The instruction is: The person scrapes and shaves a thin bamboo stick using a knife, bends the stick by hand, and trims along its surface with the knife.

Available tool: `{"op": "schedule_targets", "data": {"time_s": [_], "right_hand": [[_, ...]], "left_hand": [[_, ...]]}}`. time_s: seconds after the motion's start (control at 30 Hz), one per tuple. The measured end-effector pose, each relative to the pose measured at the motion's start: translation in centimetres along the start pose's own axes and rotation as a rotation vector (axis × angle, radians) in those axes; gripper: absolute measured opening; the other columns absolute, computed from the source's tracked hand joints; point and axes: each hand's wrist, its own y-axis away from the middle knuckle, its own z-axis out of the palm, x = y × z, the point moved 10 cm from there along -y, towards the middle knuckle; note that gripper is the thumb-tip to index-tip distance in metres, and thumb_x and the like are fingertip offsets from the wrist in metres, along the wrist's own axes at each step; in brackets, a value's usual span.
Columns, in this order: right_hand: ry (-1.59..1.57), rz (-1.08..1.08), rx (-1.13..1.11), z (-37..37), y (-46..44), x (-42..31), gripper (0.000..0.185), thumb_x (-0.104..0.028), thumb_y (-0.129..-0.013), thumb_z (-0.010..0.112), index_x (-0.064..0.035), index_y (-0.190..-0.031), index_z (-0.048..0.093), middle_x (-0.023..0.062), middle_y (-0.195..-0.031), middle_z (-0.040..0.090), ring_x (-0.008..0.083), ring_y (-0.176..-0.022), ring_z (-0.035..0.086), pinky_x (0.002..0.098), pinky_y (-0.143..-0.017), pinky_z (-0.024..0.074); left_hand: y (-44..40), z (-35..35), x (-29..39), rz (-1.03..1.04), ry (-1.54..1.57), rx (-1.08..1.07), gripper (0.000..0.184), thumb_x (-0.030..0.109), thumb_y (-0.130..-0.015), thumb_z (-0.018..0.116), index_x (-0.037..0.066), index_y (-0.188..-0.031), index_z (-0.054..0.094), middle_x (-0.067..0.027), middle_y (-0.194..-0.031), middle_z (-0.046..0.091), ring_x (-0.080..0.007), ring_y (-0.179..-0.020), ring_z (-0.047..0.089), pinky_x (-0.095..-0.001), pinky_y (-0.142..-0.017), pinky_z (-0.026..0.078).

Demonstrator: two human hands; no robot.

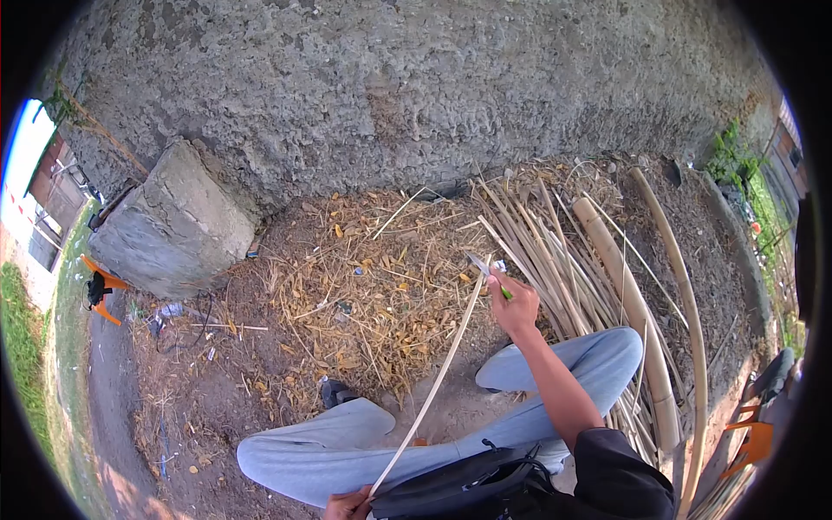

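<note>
My right hand (514,306) is closed around a knife (478,263) with a green handle part showing; its blade points up and left. The blade lies at the far end of a long, thin bamboo strip (436,381). That strip slants down across my legs to my left hand (349,504), whose fingers are closed on its near end at the bottom of the view. Part of the left hand is cut off by the frame edge. A black bag (451,487) lies at my lap beside the strip.
Split bamboo strips (537,251) lie in a pile to the right, beside a thick bamboo pole (628,303) and a curved pole (680,286). Shavings and dry leaves (347,303) cover the ground ahead. A concrete block (178,225) stands left, against a rough wall (416,95).
</note>
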Motion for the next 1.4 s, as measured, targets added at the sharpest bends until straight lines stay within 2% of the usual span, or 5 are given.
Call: {"op": "schedule_targets", "data": {"time_s": [0.37,0.43,0.57,0.8,1.4], "right_hand": [[-0.051,0.172,0.101,0.7,-0.4,5.6,0.026,-0.035,-0.097,0.063,-0.015,-0.108,0.075,0.0076,-0.076,0.072,0.0192,-0.058,0.065,0.033,-0.051,0.0481],[-0.963,1.137,-0.106,5.9,3.7,12.9,0.034,-0.044,-0.101,0.056,-0.0135,-0.111,0.066,-0.0019,-0.07,0.06,0.0079,-0.051,0.047,0.026,-0.045,0.0386],[-1.577,1.464,-0.486,8.8,7.1,9.3,0.027,-0.04,-0.106,0.047,-0.0149,-0.109,0.055,-0.0047,-0.07,0.048,0.0048,-0.048,0.034,0.0221,-0.043,0.0312],[-0.332,0.609,-0.74,10.5,9.8,7.8,0.036,-0.033,-0.103,0.052,-0.0024,-0.119,0.065,0.0058,-0.071,0.066,0.0123,-0.056,0.058,0.03,-0.05,0.0449],[-0.742,0.547,-0.466,6.6,12.0,-2.0,0.034,-0.026,-0.101,0.059,0.0034,-0.115,0.068,0.0009,-0.068,0.058,0.0061,-0.058,0.048,0.0256,-0.052,0.0401]], "left_hand": [[0.3,0.5,-2.3,-0.139,0.061,-0.039,0.021,0.021,-0.096,0.062,0.002,-0.101,0.07,-0.0212,-0.075,0.063,-0.0318,-0.065,0.059,-0.0431,-0.061,0.045],[0.5,0.7,-2.6,-0.158,0.089,-0.048,0.022,0.022,-0.097,0.06,0.002,-0.1,0.07,-0.0169,-0.069,0.061,-0.0267,-0.062,0.057,-0.0411,-0.059,0.044],[0.5,1.8,-5.5,-0.434,0.347,0.012,0.029,0.03,-0.102,0.056,0.006,-0.091,0.068,0.0016,-0.062,0.046,-0.0101,-0.058,0.043,-0.0309,-0.053,0.035],[-1.8,1.9,-3.6,-0.435,0.425,0.058,0.031,0.033,-0.104,0.051,0.011,-0.085,0.062,0.0085,-0.063,0.04,-0.0028,-0.055,0.033,-0.0228,-0.049,0.025],[-10.2,3.2,-0.4,-0.43,0.703,0.102,0.029,0.015,-0.106,0.047,0.0,-0.126,0.06,-0.0066,-0.08,0.065,-0.0044,-0.048,0.043,-0.0226,-0.043,0.035]]}}
